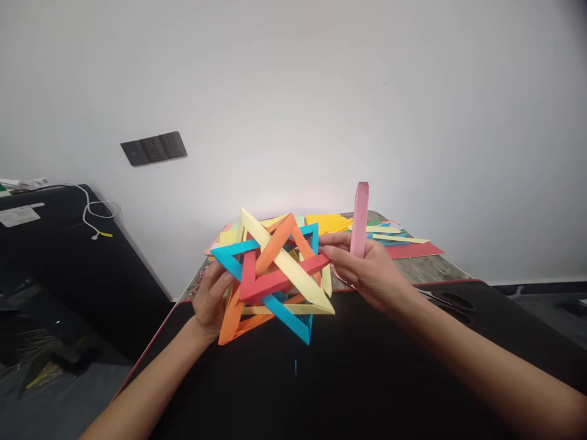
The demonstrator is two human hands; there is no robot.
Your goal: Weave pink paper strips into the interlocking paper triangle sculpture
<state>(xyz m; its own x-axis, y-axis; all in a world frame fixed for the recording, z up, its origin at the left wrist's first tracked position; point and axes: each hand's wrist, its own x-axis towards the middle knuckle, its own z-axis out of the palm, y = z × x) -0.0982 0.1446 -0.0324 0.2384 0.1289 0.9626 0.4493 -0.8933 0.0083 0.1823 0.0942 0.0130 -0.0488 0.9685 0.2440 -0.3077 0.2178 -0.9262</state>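
Observation:
A modular origami star (293, 263), woven from folded strips of yellow, orange, blue and red paper, is held up above the black mat. Its left side rests in my left hand (211, 299), whose fingers curl round it and are partly hidden behind it. My right hand (367, 269) is closed at the star's right side, with thumb and fingertips at the free end of the red strip (316, 264). A pink folded paper strip (361, 220) stands upright out of that same hand, its lower end tucked behind the thumb.
Behind the star lie yellow paper sheets (328, 223), loose cut strips (389, 237) and red paper (419, 249). Black-handled scissors (452, 300) lie on the mat (367, 379) by my right forearm. A blue paper scrap (296, 366) is nearer me. A wall with sockets (155, 148) stands behind.

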